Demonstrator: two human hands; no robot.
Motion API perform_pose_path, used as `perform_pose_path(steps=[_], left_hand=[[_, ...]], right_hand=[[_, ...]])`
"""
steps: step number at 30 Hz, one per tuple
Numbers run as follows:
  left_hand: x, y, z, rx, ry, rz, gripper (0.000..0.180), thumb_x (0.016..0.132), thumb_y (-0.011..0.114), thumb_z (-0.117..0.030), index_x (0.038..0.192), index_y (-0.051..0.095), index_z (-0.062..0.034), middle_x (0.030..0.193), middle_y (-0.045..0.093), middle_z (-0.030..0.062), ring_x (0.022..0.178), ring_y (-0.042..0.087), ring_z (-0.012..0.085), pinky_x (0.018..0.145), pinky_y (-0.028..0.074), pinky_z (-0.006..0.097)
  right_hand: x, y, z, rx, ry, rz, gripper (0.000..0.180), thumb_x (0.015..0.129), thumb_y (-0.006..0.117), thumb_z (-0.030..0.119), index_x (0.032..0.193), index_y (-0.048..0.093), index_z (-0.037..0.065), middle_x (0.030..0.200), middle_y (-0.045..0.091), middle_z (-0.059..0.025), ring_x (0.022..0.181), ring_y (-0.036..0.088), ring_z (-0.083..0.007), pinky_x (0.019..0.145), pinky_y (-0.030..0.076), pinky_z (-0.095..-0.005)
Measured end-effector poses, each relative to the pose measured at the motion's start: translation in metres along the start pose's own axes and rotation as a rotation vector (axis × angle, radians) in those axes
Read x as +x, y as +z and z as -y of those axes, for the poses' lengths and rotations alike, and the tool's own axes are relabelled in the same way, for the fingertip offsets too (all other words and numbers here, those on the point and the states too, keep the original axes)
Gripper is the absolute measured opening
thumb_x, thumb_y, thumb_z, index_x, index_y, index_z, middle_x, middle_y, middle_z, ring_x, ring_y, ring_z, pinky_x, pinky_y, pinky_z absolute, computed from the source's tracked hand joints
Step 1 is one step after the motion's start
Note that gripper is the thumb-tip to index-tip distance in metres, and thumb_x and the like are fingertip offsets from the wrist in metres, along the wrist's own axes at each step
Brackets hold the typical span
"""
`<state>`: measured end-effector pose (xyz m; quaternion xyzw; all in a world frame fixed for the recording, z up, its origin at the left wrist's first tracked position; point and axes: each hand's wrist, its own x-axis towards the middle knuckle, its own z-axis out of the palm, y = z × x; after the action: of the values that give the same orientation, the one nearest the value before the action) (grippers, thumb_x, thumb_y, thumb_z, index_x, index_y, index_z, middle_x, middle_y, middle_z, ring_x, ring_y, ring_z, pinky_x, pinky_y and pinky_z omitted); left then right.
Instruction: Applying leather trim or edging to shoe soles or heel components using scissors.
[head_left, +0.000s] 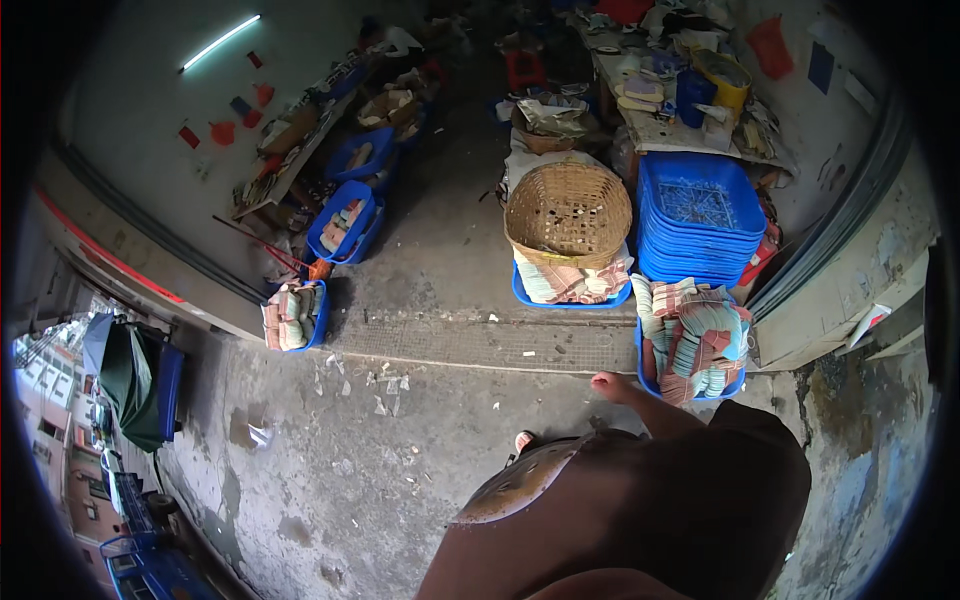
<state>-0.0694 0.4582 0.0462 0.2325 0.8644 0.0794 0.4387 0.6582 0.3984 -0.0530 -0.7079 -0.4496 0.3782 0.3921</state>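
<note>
My right hand (607,384) reaches forward from a brown sleeve, above the concrete floor. Its fingers look curled in, with nothing visible in them. Nearest to it is a blue basket (648,374) heaped with bundles of striped cloth pieces (708,335) in pink, white and pale green. Beyond stands a round woven bamboo basket (568,212), resting on more cloth pieces in another blue basket (572,303). My left hand is out of sight. Below my right arm shows a brown, stained, curved surface (530,485) whose kind I cannot make out.
A stack of blue plastic baskets (700,240) stands by the right wall. Worktables (690,130) piled with materials line both sides. Filled blue baskets (345,225) stand along the left. A floor grate (450,340) crosses the doorway, and scraps (390,392) litter the concrete.
</note>
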Motion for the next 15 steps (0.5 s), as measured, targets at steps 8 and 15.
perform_pose_path(steps=[8, 15], left_hand=[[0.147, 0.081, -0.518, -0.089, 0.58, 0.052, 0.038, 0.095, 0.054, -0.043, 0.116, 0.056, -0.0113, 0.091, 0.064, 0.0085, 0.08, 0.061, 0.0184, 0.066, 0.045, 0.035], [0.027, 0.332, -0.867, 0.172, 1.218, 0.793, 0.041, 0.097, 0.059, -0.031, 0.126, 0.056, -0.001, 0.11, 0.065, 0.0096, 0.101, 0.06, 0.017, 0.091, 0.045, 0.03]], right_hand=[[0.164, -0.011, -0.024, -0.581, 0.394, 0.034, 0.025, 0.092, 0.054, 0.028, 0.101, 0.069, 0.01, 0.096, 0.069, -0.0106, 0.092, 0.067, -0.0277, 0.079, 0.054, -0.0426], [0.198, -0.23, -0.163, -0.766, -0.144, 0.083, 0.031, 0.092, 0.051, 0.026, 0.113, 0.068, 0.011, 0.107, 0.069, -0.0119, 0.104, 0.065, -0.0281, 0.085, 0.051, -0.0423]])
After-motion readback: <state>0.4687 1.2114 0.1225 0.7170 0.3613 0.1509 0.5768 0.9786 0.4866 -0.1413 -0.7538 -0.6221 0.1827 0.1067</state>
